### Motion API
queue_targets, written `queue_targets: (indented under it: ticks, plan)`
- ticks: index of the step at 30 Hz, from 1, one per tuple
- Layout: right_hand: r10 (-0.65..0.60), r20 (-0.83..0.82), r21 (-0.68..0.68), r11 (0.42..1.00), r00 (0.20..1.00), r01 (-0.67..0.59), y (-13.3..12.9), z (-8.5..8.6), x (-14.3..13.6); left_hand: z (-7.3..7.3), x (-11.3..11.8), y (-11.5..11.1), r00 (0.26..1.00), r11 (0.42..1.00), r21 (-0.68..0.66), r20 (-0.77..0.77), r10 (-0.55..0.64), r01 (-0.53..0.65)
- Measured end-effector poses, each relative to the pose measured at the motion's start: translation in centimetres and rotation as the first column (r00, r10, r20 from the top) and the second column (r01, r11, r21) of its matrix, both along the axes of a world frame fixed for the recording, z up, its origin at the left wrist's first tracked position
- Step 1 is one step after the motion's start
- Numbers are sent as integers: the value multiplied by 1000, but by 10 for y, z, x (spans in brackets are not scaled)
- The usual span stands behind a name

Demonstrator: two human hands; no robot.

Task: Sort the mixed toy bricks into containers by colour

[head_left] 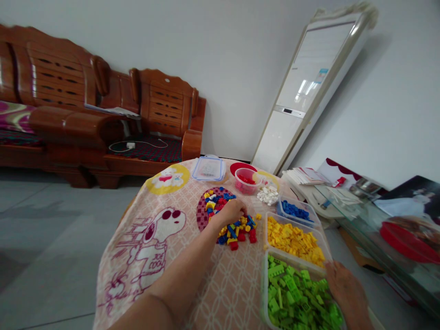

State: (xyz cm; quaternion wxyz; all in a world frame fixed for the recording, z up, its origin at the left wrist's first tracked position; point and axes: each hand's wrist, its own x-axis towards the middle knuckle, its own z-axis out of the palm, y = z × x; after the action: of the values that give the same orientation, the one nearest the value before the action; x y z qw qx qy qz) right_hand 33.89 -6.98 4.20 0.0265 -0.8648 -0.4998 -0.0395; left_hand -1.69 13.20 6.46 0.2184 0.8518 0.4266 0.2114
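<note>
Head | brick pile (pixel 237 229): long axis far-left/near-right | left fingers (pixel 241 208): can't tell

Multicoloured bricks (pixel 233 232) loosely heaped; green bricks (pixel 296 293) in clear tub (pixel 265 293).

Two bare hands, one left hand (pixel 233 211) and one right hand (pixel 348 289). Four open plastic tubs: one round pink tub (pixel 243 187) of red pieces (pixel 246 179), plus three clear rectangular tubs (pixel 264 293), one each of blue bricks (pixel 294 211), yellow bricks (pixel 294 239) and lime-green bricks (pixel 292 286). Two loose heaps: one mixed-colour brick heap (pixel 233 232), one small white-piece heap (pixel 268 195). Individual bricks are too many to count. One stray yellow piece (pixel 258 216). One flat red disc (pixel 237 167). At least one clear, blue-edged plastic lid (pixel 208 168).
</note>
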Motion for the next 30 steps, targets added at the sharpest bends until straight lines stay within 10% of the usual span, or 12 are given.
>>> queue_targets:
  ticks: [7, 19, 30]
  plan:
    - [-5, 20, -81, 997, 1000, 7, -3, 7, -8, 7, -12, 0, 951, 956, 43, -100, 293, -290]
    - [-1, 30, -66, 998, 1000, 3, -2, 2, -4, -10, -4, 1, 932, 947, 33, -168, 320, -319]
    - [-23, 52, -79, 997, 998, 27, -1, 7, -11, 23, -5, -4, 929, 985, -59, 328, 170, -159]
